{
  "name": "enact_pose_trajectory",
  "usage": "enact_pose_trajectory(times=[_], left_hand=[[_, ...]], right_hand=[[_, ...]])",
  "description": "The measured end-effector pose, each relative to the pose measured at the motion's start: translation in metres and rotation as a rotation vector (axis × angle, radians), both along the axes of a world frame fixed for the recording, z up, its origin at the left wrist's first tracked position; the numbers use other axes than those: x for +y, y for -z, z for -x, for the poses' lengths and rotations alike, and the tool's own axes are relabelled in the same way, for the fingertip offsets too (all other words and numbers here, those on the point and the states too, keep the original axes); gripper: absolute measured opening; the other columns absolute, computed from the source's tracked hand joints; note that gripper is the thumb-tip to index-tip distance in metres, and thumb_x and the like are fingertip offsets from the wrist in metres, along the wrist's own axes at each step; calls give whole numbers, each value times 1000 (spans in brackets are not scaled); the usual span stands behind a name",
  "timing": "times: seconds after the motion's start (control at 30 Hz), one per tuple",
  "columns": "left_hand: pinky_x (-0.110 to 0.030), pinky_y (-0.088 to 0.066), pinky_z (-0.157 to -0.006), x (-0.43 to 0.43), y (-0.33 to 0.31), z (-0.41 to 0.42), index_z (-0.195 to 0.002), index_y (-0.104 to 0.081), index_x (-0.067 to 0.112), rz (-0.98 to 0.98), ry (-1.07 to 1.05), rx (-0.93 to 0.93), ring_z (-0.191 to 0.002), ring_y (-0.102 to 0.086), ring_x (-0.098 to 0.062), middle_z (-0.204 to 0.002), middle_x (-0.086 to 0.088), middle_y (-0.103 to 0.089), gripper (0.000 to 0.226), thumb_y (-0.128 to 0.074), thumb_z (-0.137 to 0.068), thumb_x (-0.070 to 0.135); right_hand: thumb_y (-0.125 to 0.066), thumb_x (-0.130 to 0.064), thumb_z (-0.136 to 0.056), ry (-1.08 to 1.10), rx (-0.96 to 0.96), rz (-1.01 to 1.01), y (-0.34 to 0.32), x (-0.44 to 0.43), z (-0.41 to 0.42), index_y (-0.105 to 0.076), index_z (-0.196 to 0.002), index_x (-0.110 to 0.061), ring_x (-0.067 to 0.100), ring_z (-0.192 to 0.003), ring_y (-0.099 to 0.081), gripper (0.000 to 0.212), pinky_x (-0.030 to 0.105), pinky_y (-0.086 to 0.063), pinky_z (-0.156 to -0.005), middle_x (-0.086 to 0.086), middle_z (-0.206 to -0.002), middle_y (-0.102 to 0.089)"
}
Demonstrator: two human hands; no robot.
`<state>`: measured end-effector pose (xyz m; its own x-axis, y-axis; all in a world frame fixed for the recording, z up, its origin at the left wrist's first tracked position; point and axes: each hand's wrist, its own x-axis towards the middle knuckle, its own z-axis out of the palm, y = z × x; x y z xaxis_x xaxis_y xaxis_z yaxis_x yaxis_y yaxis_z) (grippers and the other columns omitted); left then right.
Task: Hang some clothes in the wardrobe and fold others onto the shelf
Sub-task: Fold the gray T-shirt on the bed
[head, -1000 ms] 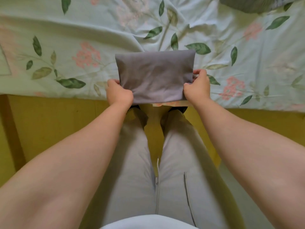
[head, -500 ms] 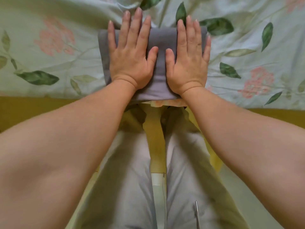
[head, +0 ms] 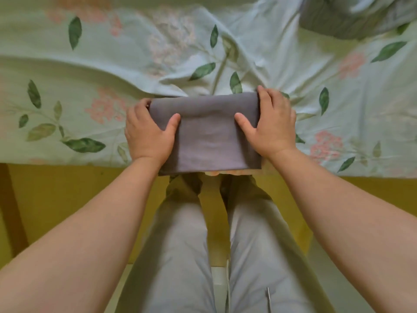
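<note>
Grey folded garment (head: 209, 141) lies on the floral bedsheet (head: 90, 64), reaching the sheet's near edge above the yellow wooden bed frame (head: 67, 195). At its left end the left hand (head: 147, 134) grips it, thumb on top and fingers curled round the side. At its right end the right hand (head: 272, 127) grips likewise, thumb pressed onto the cloth. Farther right, at the far corner, sits a bundle of striped fabric (head: 338, 19).

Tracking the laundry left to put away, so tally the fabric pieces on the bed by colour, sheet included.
Plain grey, folded garment: 1
Grey striped, crumpled cloth at far right: 1
Pale green floral, bedsheet: 1
Total: 3
</note>
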<state>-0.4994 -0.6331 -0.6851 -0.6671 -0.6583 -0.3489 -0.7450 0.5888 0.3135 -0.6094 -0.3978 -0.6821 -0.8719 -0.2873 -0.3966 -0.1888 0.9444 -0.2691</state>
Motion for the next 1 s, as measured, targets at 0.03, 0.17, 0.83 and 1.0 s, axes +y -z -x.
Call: enact_pose_trajectory(times=[0.03,0.17,0.83,1.0], left_hand=[[-40,-42,-103,3,-5,2,-131,-49,12,-84,-120,-18,-121,-49,-27,-131,-7,-51,72,-66,-81,62],[-35,-47,-86,12,-17,5,-124,-51,12,-418,-529,-117,-99,-56,-20,-117,1,-58,66,-72,-80,57],[-24,-44,-67,16,-305,117,-96,-61,19,-532,-182,395,-80,-59,-15,-82,8,-63,25,-51,-101,40],[-33,-41,-62,47,-430,167,-96,-61,4,-465,-35,618,-79,-57,-23,-87,-9,-65,40,-48,-102,41]], right_hand=[[-52,-62,-90,76,13,33,-5,-1,3,-42,-145,-17,27,-131,-38,72,43,-32,-108,7,-141,-43],[-55,-57,-91,368,-186,31,-12,-1,14,-57,-105,-17,27,-104,-54,43,39,-46,-87,5,-112,-56],[-43,-49,-102,651,-56,619,-304,17,65,-48,-105,-13,20,-87,-56,37,32,-40,-73,-6,-90,-57],[-43,-51,-101,620,244,648,-437,49,98,-48,-99,-12,26,-85,-56,39,33,-37,-70,2,-92,-59]])
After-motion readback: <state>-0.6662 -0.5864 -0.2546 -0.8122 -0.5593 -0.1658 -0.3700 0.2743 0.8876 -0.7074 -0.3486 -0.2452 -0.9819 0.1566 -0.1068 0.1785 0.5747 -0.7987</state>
